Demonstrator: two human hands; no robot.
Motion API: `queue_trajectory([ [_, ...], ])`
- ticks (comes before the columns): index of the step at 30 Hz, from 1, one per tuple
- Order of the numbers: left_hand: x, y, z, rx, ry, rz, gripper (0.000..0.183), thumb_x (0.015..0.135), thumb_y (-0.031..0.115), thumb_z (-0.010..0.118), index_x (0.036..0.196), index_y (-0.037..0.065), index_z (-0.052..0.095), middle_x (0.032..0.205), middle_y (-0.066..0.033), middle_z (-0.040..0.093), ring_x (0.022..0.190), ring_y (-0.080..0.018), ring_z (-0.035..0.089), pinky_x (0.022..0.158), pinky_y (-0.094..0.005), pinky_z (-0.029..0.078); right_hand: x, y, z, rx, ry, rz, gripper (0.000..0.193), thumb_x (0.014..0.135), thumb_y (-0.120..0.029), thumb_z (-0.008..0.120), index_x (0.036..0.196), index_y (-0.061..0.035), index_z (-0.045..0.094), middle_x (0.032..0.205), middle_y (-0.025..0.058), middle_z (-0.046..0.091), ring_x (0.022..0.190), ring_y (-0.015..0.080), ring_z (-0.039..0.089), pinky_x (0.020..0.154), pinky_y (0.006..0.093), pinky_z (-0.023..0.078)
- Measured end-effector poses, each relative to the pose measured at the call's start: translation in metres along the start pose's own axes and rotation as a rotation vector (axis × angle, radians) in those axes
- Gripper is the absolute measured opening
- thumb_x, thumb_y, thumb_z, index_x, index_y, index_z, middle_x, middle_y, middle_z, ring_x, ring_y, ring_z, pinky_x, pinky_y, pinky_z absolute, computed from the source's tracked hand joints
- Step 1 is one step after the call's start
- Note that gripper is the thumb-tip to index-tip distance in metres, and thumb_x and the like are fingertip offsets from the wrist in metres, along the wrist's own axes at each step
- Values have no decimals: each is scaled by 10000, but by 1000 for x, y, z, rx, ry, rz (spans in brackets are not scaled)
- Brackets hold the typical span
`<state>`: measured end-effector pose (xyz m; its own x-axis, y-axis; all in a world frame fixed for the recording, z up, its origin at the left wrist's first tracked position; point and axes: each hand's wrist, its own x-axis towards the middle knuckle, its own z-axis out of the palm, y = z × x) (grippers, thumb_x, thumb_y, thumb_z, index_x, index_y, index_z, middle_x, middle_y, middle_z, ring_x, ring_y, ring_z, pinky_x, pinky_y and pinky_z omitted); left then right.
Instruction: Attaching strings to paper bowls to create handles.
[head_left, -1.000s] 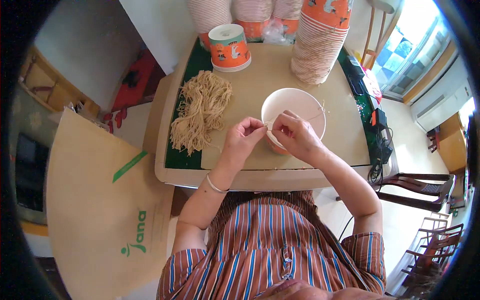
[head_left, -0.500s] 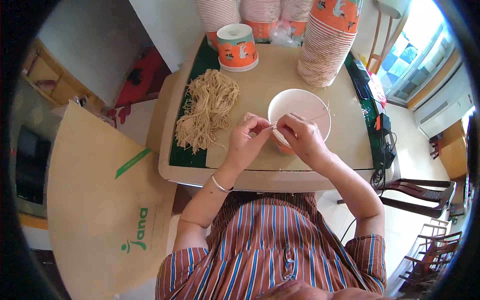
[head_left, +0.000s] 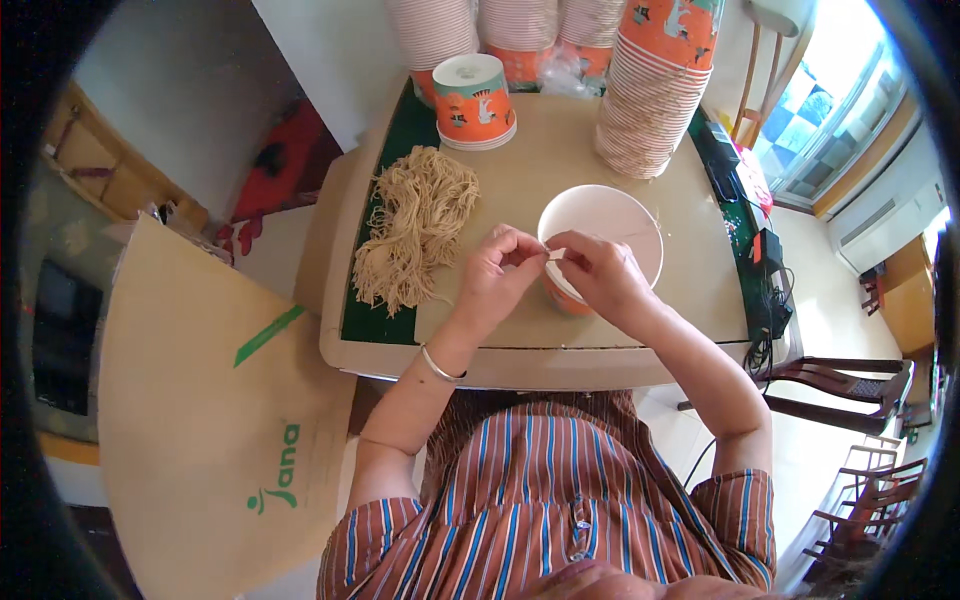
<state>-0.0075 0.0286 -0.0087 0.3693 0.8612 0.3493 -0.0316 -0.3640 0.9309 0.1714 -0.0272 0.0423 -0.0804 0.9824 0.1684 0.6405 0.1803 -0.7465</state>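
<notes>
A white-lined paper bucket [head_left: 598,207] with an orange outside stands upright near the table's front edge. At its near left rim my left hand [head_left: 492,278] and my right hand [head_left: 607,280] meet, each in a pinch, fingertips almost touching. Between them is a thin piece of beige string [head_left: 549,256]; how it is fixed to the rim, if at all, is too small to see. A faint strand seems to lie across the bucket's mouth. To the left rests a tangled heap of beige string [head_left: 415,230].
An upside-down orange and green bucket [head_left: 474,112] sits behind the heap. Tall stacks of nested buckets [head_left: 645,115] rise along the back. Black power strips and cables [head_left: 768,310] run down the right table edge. A large cardboard sheet [head_left: 215,420] leans at left.
My right hand has turned slightly and its fingers have drawn in at the rim. The strand over the bucket shows less plainly. The whole view has shifted a little.
</notes>
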Motion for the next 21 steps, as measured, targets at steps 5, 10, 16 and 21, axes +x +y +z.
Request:
queue_trajectory([
  [5,1,-9,2,-48,-23,-43,62,883,1,697,921,39,667,903,27,563,819,-47,536,746,-201,441,3,12,3,51,17,-53,173,898,-63,654,1062,-12,670,796,106,681,705,166,656,678,322,530],
  [10,1,-8,0,-27,-8,-43,53,893,7,693,928,36,666,890,32,562,813,-46,535,745,-204,446,3,7,-1,101,-11,-57,133,902,-58,660,1020,4,671,796,85,676,728,126,646,689,291,525],
  [16,0,-9,0,-59,2,-93,55,885,8,706,929,26,677,893,15,583,800,-54,557,733,-210,470,3,12,-2,103,-75,-12,111,906,-37,645,1004,7,674,821,59,681,764,80,626,707,258,520],
  [21,-1,-7,-1,-125,-10,-140,44,902,21,685,939,42,673,892,32,583,789,-53,550,726,-212,471,7,13,-6,162,-147,96,126,902,-23,645,1019,10,680,829,45,685,774,77,632,711,251,524],
])
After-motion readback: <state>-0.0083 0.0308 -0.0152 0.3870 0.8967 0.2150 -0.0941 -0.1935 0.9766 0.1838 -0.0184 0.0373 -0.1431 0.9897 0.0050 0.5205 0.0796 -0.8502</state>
